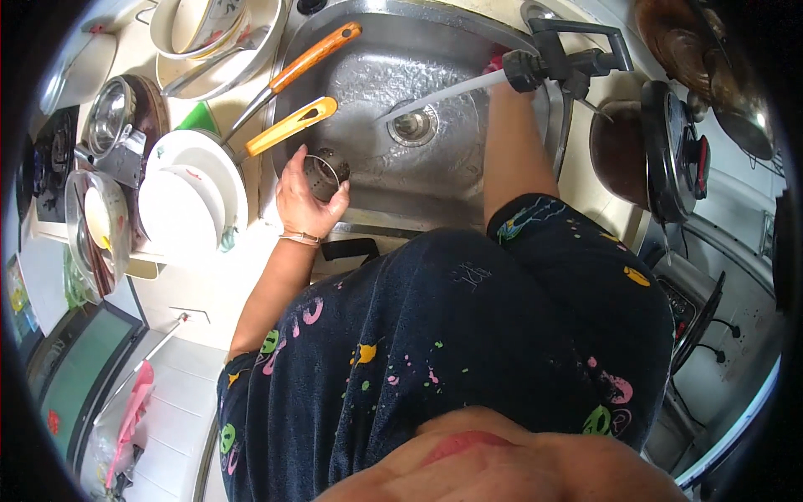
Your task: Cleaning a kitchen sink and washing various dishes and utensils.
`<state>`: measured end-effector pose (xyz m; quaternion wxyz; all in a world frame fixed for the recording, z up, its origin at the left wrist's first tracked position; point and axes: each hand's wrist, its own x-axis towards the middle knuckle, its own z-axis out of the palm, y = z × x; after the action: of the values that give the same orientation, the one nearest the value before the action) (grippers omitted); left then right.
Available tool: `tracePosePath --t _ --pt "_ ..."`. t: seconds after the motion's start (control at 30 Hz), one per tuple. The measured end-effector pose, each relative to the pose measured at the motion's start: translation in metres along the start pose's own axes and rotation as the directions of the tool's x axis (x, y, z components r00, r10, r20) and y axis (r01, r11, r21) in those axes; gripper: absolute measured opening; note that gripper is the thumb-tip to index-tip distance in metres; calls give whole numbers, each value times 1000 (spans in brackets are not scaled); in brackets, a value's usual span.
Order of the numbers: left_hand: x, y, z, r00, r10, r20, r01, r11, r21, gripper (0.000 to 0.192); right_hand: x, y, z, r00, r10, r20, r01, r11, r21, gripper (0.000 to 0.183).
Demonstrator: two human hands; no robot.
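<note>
My left hand [308, 199] is curled around the rim of a perforated metal cylinder [327, 172] at the left side of the stainless steel sink [382, 188]. My right hand [511, 78] reaches to the sink's far right corner, mostly hidden behind the black faucet [552, 59]; something red or pink shows beside it, and what it holds cannot be made out. Water runs from the faucet towards the drain [412, 125]. Two utensils, one with an orange-brown handle [313, 56] and one with a yellow handle [295, 125], lean over the sink's left edge.
White plates and bowls [182, 210] stand left of the sink, with a clear container [97, 232] of chopsticks beyond. More nested bowls [207, 37] sit at the upper left. To the right are a brown pot [618, 154] and a dark lid [668, 150] with a red-trimmed knob.
</note>
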<state>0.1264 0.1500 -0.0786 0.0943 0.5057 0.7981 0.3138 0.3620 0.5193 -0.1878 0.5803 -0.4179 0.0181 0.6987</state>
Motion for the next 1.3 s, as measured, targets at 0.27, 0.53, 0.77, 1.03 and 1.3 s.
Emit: tracePosePath --t 0.27,0.53,0.77,1.03,1.3 --pt "7 3 2 998 24 52 -25 1000 15 79 67 130 16 897 -38 -441 36 999 -15 34" --pt "1 2 2 998 11 68 -16 997 72 80 -36 207 117 838 519 -168 -516 854 66 45" --pt "2 4 0 999 19 41 -21 999 34 79 -28 41 87 866 499 28 -500 866 14 43" --pt "5 3 1 999 42 19 -42 999 1 78 -18 -7 12 811 -572 117 456 495 -739 43" --pt "3 4 0 998 44 53 -46 998 52 79 -44 45 20 215 -542 812 459 -678 -574 47"
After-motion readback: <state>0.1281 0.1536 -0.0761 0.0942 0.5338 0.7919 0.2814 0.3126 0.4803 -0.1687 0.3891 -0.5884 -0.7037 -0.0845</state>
